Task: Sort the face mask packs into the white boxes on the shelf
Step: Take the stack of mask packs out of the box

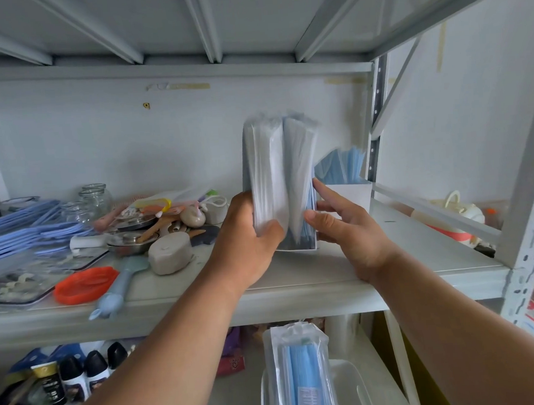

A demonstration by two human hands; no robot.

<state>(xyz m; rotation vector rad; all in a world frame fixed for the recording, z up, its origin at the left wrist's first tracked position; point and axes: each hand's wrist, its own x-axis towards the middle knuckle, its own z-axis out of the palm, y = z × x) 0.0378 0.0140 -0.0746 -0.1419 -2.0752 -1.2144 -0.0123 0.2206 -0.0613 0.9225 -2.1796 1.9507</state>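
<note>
Left hand: fingers curled round upright stack of mask packs, thumb on near edge. Right hand: fingers straight, apart, pressing stack's right side. Stack stands in a white box on the shelf. At 3 o'clock, second white box w/ blue masks. At 6 o'clock, lower level, another mask pack in a tray. At 9 o'clock, misc clutter.

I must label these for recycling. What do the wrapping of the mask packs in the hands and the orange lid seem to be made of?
Mask packs: thin clear plastic film, glossy; white glare, and blue masks show through near the right hand. The left hand grips them. Orange lid: probably moulded plastic, matte, uniform colour; it might be silicone.
</note>
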